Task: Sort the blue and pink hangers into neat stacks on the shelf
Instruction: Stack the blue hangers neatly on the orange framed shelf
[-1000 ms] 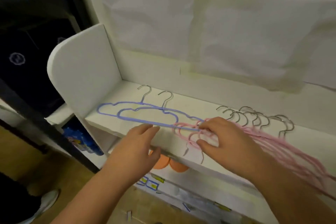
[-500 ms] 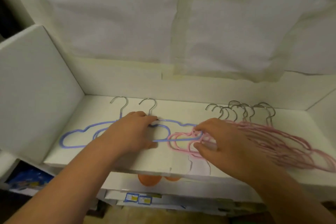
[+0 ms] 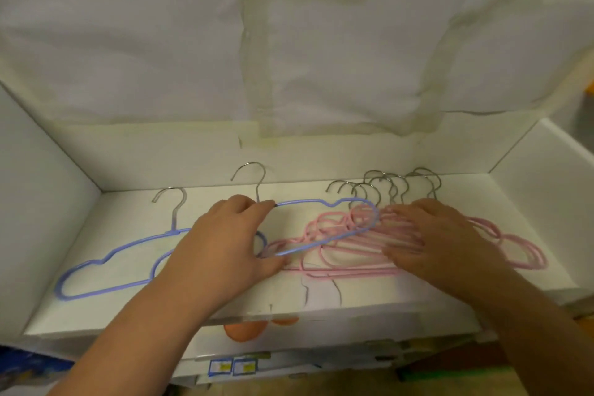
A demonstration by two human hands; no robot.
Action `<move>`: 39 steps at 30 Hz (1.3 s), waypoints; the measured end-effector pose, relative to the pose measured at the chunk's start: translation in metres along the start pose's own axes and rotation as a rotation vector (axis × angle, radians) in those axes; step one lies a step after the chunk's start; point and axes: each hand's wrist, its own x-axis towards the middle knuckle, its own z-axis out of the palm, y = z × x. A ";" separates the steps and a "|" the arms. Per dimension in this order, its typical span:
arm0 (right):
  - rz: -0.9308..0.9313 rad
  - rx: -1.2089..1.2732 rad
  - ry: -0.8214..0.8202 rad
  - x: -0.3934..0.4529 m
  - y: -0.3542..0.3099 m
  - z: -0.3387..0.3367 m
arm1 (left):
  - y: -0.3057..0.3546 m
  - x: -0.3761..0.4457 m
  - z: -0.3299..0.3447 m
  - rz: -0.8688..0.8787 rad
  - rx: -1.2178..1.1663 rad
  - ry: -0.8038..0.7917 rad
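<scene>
Two blue hangers lie on the white shelf [image 3: 135,309]. One blue hanger [image 3: 96,270] rests flat at the left. My left hand [image 3: 225,247] grips the second blue hanger [image 3: 353,228] at its neck and holds its right end tilted up over the pink ones. Several pink hangers [image 3: 340,254] lie in an overlapping pile at the centre and right, their metal hooks [image 3: 389,186] pointing to the back wall. My right hand [image 3: 437,238] presses flat on that pink pile, fingers spread.
White side panels close the shelf at the left [image 3: 35,202] and right [image 3: 546,202]. Taped white paper [image 3: 289,42] covers the back wall. Below the shelf's front edge are an orange shape [image 3: 247,329] and small blue-yellow labels [image 3: 231,366].
My left hand has closed on the second blue hanger and lifted its right end above the pink pile. My right hand slid rightwards and flattened onto the pink hangers. The camera moved closer.
</scene>
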 end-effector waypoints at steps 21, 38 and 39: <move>-0.363 -0.109 -0.130 0.042 0.091 -0.012 | 0.119 -0.015 0.011 -0.120 -0.003 0.041; -0.481 -0.033 -0.032 0.041 0.083 -0.014 | 0.160 -0.054 0.008 -0.340 0.051 0.148; -0.475 -0.032 -0.012 0.036 0.083 -0.016 | 0.161 -0.056 0.007 -0.344 0.056 0.146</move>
